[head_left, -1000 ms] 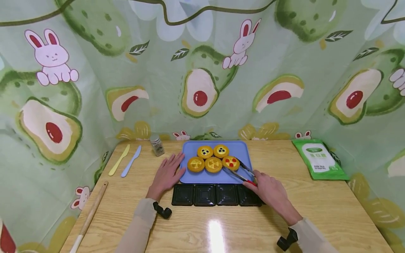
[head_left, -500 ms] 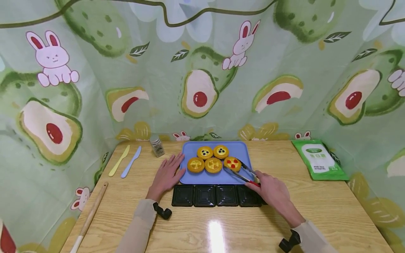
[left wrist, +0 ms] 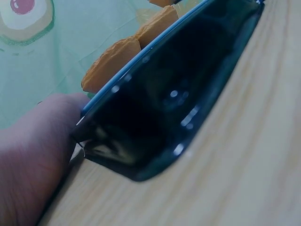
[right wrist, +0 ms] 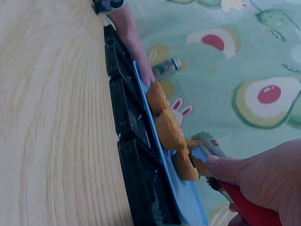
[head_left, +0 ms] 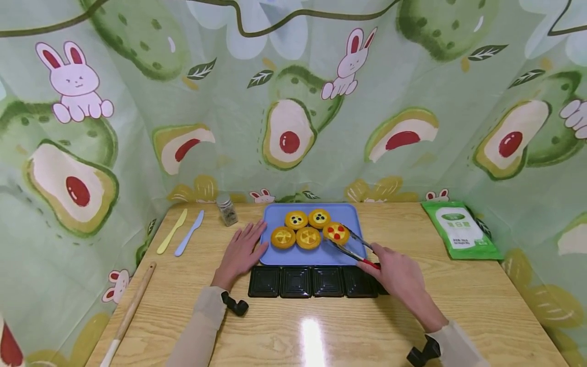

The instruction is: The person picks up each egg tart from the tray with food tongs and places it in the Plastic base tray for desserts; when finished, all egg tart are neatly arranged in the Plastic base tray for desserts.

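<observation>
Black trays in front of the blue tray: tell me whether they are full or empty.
Empty. The head view shows all four black trays with bare square bottoms, while the five tarts sit on the blue tray.

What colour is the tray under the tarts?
Light blue tray, clearest in the head view.

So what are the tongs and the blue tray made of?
The tongs look like shiny grey metal with a red, probably plastic, handle end in the right hand. The blue tray seems smooth matte plastic: even colour, rounded rim, no glare.
</observation>
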{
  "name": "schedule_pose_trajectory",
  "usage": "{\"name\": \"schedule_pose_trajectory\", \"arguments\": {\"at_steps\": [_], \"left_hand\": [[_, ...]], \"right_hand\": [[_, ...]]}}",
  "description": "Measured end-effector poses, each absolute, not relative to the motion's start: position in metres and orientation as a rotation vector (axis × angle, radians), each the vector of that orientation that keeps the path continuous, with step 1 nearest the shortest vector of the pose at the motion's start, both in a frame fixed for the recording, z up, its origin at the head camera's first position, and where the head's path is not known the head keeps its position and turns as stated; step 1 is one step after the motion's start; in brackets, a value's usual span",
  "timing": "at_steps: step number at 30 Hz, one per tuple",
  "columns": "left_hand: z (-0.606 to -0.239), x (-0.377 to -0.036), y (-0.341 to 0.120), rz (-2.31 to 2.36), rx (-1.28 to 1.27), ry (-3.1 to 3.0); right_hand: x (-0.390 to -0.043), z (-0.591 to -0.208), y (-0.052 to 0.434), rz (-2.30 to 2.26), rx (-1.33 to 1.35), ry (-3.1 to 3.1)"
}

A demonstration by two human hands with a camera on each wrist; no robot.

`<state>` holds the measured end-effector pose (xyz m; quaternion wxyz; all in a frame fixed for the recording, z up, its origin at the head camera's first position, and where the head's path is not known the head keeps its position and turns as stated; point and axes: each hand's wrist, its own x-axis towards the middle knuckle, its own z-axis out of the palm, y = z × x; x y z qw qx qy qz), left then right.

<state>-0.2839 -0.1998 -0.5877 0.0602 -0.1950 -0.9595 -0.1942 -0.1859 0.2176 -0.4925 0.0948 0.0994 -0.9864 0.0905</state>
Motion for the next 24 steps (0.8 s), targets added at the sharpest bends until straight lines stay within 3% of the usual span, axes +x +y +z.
{"name": "schedule_pose_trajectory", "arguments": {"at_steps": [24], "left_hand": [[-0.587, -0.285, -0.203, -0.624, -0.598, -2.896]], "right_hand": [[-0.168, -0.481, 0.157, 0.224, 0.541, -2.79]]}}
